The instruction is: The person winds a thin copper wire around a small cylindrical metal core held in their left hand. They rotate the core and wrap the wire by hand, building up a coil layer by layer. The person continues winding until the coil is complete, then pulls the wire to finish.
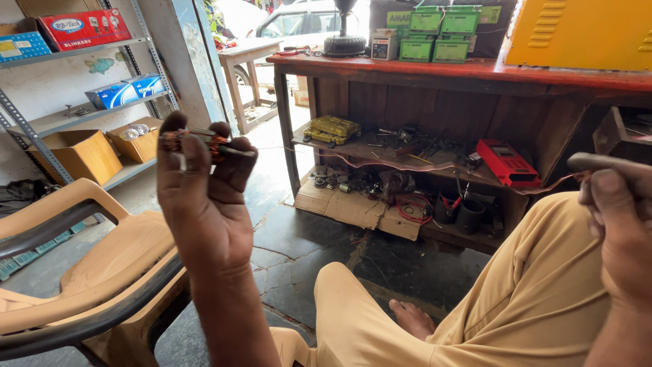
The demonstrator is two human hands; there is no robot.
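Shown raised: the left hand [204, 197] pinches a small copper-wound armature [197, 143] between thumb and fingertips [221, 132], gripping it at both ends. Its long axis lies nearly horizontal, the dark shaft end pointing right, just past the index finger. A thin copper wire [407, 165] runs taut from the windings across to the right hand [618, 217], whose fingers are closed round a dark tool handle [598, 162]. Likely risks: the fine wire could snap or kink if the hands draw further apart, and the light fingertip pinch could let the armature twist or slip.
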